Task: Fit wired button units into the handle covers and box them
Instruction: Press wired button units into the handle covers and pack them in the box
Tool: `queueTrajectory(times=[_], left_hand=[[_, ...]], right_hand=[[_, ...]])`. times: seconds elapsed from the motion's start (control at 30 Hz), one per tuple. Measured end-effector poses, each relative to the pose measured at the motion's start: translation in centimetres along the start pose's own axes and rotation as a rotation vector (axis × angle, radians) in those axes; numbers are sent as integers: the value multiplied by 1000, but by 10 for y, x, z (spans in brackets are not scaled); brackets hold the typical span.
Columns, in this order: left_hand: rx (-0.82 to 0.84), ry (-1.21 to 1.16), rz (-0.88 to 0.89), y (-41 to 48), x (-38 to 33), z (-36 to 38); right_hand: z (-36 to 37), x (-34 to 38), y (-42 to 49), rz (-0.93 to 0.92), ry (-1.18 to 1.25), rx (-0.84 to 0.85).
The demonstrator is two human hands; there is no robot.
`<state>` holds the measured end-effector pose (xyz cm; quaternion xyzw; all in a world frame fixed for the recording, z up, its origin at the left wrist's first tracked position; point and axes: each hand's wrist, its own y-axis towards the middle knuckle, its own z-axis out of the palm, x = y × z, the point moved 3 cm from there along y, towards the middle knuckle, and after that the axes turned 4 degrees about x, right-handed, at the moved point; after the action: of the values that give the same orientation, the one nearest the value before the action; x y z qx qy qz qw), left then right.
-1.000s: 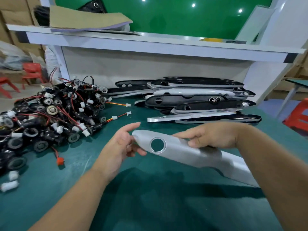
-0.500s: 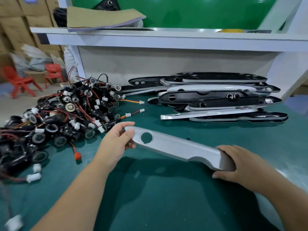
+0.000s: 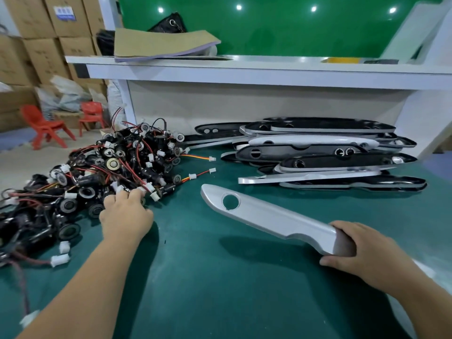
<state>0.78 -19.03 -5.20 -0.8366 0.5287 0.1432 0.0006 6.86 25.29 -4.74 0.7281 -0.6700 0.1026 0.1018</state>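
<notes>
A silver handle cover with a round hole near its left tip lies slanted just above the green table. My right hand grips its thick right end. My left hand is off the cover and rests at the near edge of the pile of black wired button units. Its fingers reach in among the units and white connectors, and the fingertips are hidden. A stack of black and silver handle covers lies at the back right of the table.
The green table mat spreads in front of me. A white shelf overhangs the back of the table. Loose white connectors lie at the left edge. Red chairs and cardboard boxes stand beyond the table on the left.
My left hand let go of the cover's left tip and moved left to the pile of button units. My right hand keeps its grip on the cover's right end.
</notes>
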Motion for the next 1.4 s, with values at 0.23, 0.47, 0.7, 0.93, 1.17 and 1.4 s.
queueTrajectory(times=[0.23,0.47,0.7,0.93,1.17,1.4], left_hand=[[7,-17,-47,-2,10,1],[49,-112,-26,-14,7,-3],[62,-265,-92,-22,10,-7],[75,-231,1,-32,0,-12],[-123,-456,58,-87,-7,-50],[-316,-771,298,-130,-33,-109]], right_hand=[[3,-3,2,-3,-38,4],[3,-2,1,6,-15,-6],[2,-2,-2,27,-21,-20],[4,0,-10,30,-65,-25],[3,-4,-8,81,-77,-72],[1,-4,-8,131,-97,-123]])
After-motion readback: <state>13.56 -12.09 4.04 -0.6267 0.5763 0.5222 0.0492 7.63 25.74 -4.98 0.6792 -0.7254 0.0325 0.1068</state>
